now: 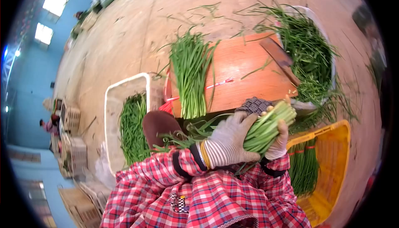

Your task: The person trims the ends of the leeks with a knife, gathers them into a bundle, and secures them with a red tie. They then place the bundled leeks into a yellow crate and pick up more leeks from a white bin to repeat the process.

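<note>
Both of my gloved hands are closed around a thick bunch of chives, held tilted in front of my chest with its pale stem ends up and to the right. My left hand wraps its left side, thumb toward me. On the right side, my right hand grips it, some fingers hidden behind the stems. Just beyond stands an orange-red board. A second bunch of chives lies along its left side, near a thin red-and-white tie. At its right edge rests a cleaver with a rusty blade.
A pale tub heaped with loose chives stands at the right. A white crate with greens is at my left, a yellow crate with red-banded bundles at my right. Red ties hang by the board. Stacked crates line the far left.
</note>
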Tool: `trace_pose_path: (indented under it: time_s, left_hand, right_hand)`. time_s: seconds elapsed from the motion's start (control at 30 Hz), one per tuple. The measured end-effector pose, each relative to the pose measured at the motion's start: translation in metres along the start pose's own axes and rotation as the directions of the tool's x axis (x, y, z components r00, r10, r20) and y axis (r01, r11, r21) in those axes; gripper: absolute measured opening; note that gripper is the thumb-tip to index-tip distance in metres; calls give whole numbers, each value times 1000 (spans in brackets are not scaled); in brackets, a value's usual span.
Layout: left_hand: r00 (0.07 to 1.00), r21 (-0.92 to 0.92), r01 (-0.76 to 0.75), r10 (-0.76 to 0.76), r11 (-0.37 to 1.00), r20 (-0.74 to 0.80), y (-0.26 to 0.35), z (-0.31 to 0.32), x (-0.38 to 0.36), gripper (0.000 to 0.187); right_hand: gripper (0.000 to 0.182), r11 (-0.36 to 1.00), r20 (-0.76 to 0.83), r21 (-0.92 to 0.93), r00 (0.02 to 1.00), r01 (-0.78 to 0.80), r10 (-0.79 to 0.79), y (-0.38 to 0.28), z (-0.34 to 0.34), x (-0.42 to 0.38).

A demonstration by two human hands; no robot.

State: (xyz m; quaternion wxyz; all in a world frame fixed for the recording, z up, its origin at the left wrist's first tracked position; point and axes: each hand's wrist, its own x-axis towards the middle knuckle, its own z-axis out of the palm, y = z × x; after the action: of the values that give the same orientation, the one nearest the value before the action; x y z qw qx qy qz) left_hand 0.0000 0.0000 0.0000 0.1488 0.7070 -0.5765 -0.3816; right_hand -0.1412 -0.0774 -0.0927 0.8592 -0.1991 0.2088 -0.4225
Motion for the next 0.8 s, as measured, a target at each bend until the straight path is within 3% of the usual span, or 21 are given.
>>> trace_pose_path:
  time_s: [0.03, 0.07, 0.1, 0.17, 0.23, 0.27, 0.3, 0.37, 0.4, 0.43, 0.47, 0.5, 0.57, 0.63, 0.7, 0.73, 0.77, 0.8]
  left_hand:
    - [997, 58, -47, 50, 997, -56, 7, -2, 1, 111]
    - [948, 200, -171, 217, 965, -233, 6, 3, 5, 115]
    - [972, 244, -116, 160, 963, -171, -34, -14, 10, 115]
    - [983, -62, -140, 146, 988, 107, -60, 8, 31, 115]
    - [951, -94, -270, 281, 958, 130, -58, 1, 47, 104]
    - [915, -262, -106, 197, 959, 352, -51, -8, 48, 97]
    - [815, -376, 98, 143, 921, 561, -41, -17, 48, 90]
    - [857, 28, -67, 43, 997, 514, -21, -39, 49, 78]
    - [923, 185, -285, 217, 940, 318, -36, -33, 48, 79]
    - [937, 305, -255, 156, 917, 314, -44, -30, 51, 89]
    - [880, -184, -158, 223, 970, 420, -55, -25, 54, 91]
    - [812, -598, 61, 308, 799, 495, -61, -21, 54, 93]
    - [860, -821, 189, 313, 539, 404, -50, -26, 54, 88]
    - [881, -824, 175, 288, 538, 375, -46, -34, 72, 80]
    - [902, -765, 263, 132, 587, 411, -32, -56, 97, 82]
    - [903, -762, 269, 122, 589, 413, -20, -69, 110, 77]
    - [900, -722, 259, 110, 641, 421, -17, -78, 126, 74]
    - [899, -683, 135, 201, 718, 389, -11, -87, 144, 71]
  right_hand:
    - [82, 994, -39, 102, 999, -27, 31, -11, -1, -7]
    - [83, 995, -21, 86, 998, -54, 56, -24, -1, -12]
    - [83, 967, 15, 242, 997, -75, 73, 18, 11, 10]
    - [66, 998, 110, 24, 992, -59, 57, 2, 4, 10]
    - [67, 998, 93, -44, 994, -50, 54, -5, 5, 20]
    - [70, 999, 18, -35, 1000, -25, 26, -5, 9, 18]
    - [71, 998, 45, -58, 999, 28, -26, -6, 13, 21]
    - [73, 997, 35, -66, 998, 49, -47, -7, 14, 28]
    - [72, 994, 28, -66, 996, 83, -81, -6, 16, 35]
    - [72, 991, 14, -64, 993, 119, -118, -4, 18, 40]
    - [72, 991, -27, -49, 991, 127, -129, -11, 28, 44]
    - [71, 991, -66, -29, 989, 132, -133, -18, 41, 49]
    - [65, 960, 14, -2, 960, 279, -279, -14, 46, 77]
    - [64, 913, -31, 88, 917, 398, -397, -24, 58, 100]
    - [61, 842, -81, 295, 890, 452, -449, -33, 64, 123]
    - [55, 823, -75, 324, 880, 467, -469, -42, 68, 132]
    - [50, 791, -85, 326, 849, 518, -521, -50, 73, 139]
    - [49, 800, -110, 348, 869, 488, -482, -44, 58, 156]
